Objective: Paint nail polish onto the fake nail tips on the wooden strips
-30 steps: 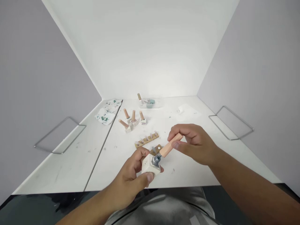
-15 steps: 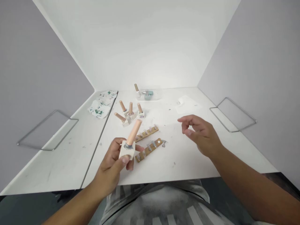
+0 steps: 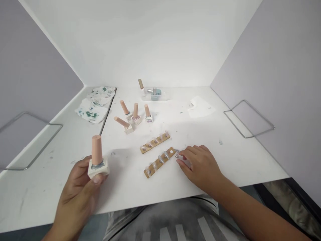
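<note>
My left hand point(image 3: 77, 187) grips a nail polish bottle point(image 3: 97, 157) by its white square base, peach cap upright, over the near left of the white surface point(image 3: 225, 157). My right hand point(image 3: 199, 165) rests on that surface — fingers loosely curled, fingertips touching a small metal clip point(image 3: 177, 154) just beside the nearer wooden strip point(image 3: 159, 162) of nail tips.

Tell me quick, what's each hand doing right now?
Left hand: closed around a nail polish bottle, held upright.
Right hand: resting on the table, fingertips at a small silvery piece; grip cannot be told.
</note>
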`<action>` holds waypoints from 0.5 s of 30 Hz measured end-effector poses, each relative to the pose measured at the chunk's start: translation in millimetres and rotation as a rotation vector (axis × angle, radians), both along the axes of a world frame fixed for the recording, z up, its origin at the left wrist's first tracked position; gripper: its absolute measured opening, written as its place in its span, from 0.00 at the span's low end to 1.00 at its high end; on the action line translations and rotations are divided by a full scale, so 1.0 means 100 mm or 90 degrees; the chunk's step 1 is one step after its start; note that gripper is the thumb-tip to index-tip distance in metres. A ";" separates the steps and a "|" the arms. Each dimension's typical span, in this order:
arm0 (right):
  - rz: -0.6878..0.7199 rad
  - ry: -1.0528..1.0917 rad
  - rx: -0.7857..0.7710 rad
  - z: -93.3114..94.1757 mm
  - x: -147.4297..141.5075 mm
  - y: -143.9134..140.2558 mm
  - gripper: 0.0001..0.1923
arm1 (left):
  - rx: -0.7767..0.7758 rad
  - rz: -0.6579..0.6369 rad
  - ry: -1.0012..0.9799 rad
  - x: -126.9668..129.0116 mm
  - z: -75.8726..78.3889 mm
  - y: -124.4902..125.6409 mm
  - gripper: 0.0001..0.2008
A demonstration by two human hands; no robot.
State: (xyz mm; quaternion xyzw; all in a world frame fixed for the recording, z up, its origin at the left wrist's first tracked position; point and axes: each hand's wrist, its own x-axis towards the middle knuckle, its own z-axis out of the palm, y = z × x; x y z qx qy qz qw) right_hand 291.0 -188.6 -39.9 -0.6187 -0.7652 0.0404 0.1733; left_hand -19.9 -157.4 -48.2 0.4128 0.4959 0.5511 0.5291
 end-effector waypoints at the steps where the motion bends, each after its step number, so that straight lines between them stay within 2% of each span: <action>1: -0.032 -0.008 -0.006 0.01 -0.03 0.02 0.11 | -0.007 0.012 -0.012 -0.01 0.00 0.00 0.20; 4: -0.103 -0.041 -0.046 0.03 -0.11 0.05 0.14 | -0.018 0.032 -0.021 -0.02 0.02 -0.04 0.21; 9: -0.153 -0.077 -0.076 0.03 -0.21 0.06 0.13 | -0.096 0.072 -0.003 -0.05 0.02 -0.15 0.24; 15: -0.202 -0.091 -0.078 0.02 -0.24 0.08 0.13 | -0.188 0.097 0.092 -0.08 0.09 -0.22 0.24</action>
